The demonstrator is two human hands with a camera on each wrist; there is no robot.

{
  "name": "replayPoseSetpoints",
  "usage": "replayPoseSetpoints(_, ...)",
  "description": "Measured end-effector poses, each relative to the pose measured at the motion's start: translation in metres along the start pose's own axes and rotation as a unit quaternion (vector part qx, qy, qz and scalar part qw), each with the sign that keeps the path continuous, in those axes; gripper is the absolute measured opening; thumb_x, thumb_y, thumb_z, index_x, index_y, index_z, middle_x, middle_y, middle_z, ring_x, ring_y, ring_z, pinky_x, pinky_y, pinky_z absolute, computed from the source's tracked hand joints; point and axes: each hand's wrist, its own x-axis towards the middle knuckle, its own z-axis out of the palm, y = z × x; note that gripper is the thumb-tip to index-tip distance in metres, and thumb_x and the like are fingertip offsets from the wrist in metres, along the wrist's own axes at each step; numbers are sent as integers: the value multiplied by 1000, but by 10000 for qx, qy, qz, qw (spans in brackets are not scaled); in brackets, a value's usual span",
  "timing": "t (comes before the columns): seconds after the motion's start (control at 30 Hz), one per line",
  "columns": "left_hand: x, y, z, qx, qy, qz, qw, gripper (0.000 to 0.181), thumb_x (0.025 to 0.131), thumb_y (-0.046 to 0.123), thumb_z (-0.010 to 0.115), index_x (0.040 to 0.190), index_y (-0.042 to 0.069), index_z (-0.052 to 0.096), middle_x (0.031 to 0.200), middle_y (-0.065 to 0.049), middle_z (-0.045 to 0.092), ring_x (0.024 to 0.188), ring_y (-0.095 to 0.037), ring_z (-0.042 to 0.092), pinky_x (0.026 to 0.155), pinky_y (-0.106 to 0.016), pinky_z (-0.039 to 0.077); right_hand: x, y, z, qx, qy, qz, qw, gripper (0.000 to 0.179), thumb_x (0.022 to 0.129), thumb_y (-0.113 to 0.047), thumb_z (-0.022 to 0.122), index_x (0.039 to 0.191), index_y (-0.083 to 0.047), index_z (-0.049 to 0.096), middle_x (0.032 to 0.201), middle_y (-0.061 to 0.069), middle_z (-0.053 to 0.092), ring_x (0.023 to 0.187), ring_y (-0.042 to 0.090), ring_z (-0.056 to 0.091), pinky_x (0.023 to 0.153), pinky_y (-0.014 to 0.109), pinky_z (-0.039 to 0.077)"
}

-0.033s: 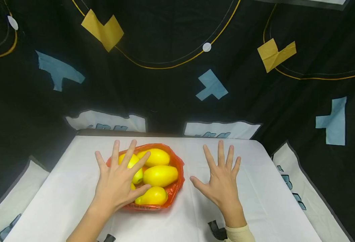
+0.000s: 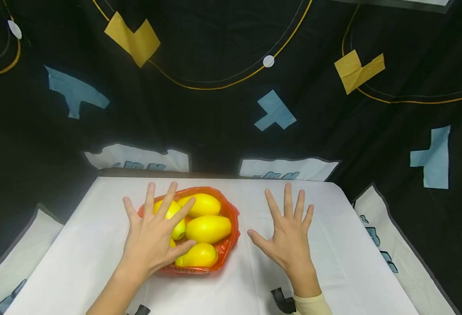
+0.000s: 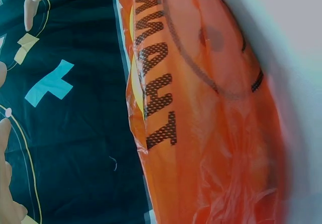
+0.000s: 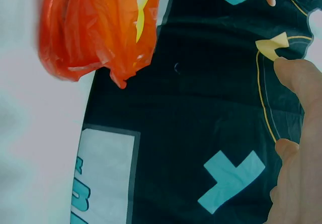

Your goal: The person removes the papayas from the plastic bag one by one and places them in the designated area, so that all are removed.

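A red plastic bag (image 2: pixel 232 232), its mouth folded open, stands on the white table (image 2: pixel 333 271). Inside lie several smooth yellow oval fruits, mango-like in shape; a large one (image 2: pixel 209 229) is in the middle. My left hand (image 2: pixel 150 238) hovers over the bag's left side with fingers spread, hiding part of the fruit. To the right of the bag my right hand (image 2: pixel 290 238) is held above the table, its fingers also spread and holding nothing. Dark THANK lettering shows on the bag (image 3: pixel 216 123) in the left wrist view.
Black cloth (image 2: pixel 215 127) hangs behind the table, with blue tape (image 2: pixel 275 111) and yellow tape (image 2: pixel 136 39) stuck on it. Looping yellow cords cross it. A dark strap-like piece (image 2: pixel 283 301) shows beside the right wrist. White printed panels (image 2: pixel 290 168) line the table's far edge.
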Motion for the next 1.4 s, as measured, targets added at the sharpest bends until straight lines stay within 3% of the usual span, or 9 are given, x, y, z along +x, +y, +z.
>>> replayPoseSetpoints(0.5, -10, -17, 5, -200, -172, -455, 9986, 106, 66, 77, 64, 155, 37, 22, 163, -8, -7, 143, -49, -7, 98, -73, -20, -2, 6, 6, 59, 90, -83, 9999, 100, 71, -72, 63, 155, -35, 25, 163, 10, 1, 145, 44, -6, 108, 72, -1)
replayPoseSetpoints(0.7, -14, -31, 15, -396, -225, -776, 9959, 106, 69, 72, 67, 156, 37, 19, 163, -9, -11, 141, -52, -13, 97, -72, -21, 5, 6, 8, 94, 92, -102, 9999, 99, 71, -72, 62, 155, -34, 26, 163, 10, -2, 145, 44, -6, 108, 71, -2)
replayPoseSetpoints(0.83, -21, -41, 30, -838, -346, -1072, 9901, 104, 72, 65, 70, 157, 36, 18, 162, -12, -12, 139, -56, -14, 96, -76, -16, 7, 5, 10, 215, 73, -76, 9997, 99, 71, -72, 62, 155, -35, 25, 163, 9, -2, 146, 43, -6, 109, 71, -2)
replayPoseSetpoints(0.97, -29, -52, 48, -1405, -558, -1422, 9782, 97, 78, 58, 70, 157, 35, 18, 160, -18, -14, 136, -59, -18, 95, -78, -11, 8, 4, 14, 344, 78, -78, 9993, 98, 72, -71, 62, 155, -34, 25, 163, 9, -1, 145, 44, -4, 108, 72, -1)
replayPoseSetpoints(1.07, -33, -58, 61, -1939, -682, -1630, 9650, 89, 84, 55, 66, 157, 33, 20, 159, -20, -16, 135, -59, -20, 94, -80, -7, 11, 3, 16, 392, 50, -62, 9992, 97, 73, -71, 62, 155, -34, 25, 164, 8, -3, 146, 43, -4, 109, 71, -1)
replayPoseSetpoints(1.13, -35, -60, 67, -2420, -798, -1759, 9509, 83, 88, 53, 63, 157, 32, 21, 159, -20, -18, 134, -58, -22, 93, -82, 0, 13, 2, 18, 416, 25, -45, 9991, 96, 74, -70, 62, 155, -35, 25, 164, 7, -3, 146, 42, -4, 109, 70, -2)
replayPoseSetpoints(1.3, -39, -61, 79, -3522, -1108, -2026, 9070, 71, 95, 46, 56, 156, 30, 24, 158, -17, -21, 137, -53, -22, 90, -84, 17, 17, 1, 19, 514, -1, -54, 9987, 97, 73, -70, 62, 155, -35, 25, 164, 6, -3, 146, 42, -3, 109, 70, 0)
replayPoseSetpoints(1.4, -39, -63, 86, -3792, -1124, -2060, 8950, 67, 96, 39, 56, 155, 27, 28, 159, -14, -20, 139, -52, -15, 93, -82, 19, 21, 0, 21, 582, 90, -64, 9982, 97, 73, -69, 63, 155, -34, 25, 164, 7, 0, 146, 42, 0, 110, 70, 3)
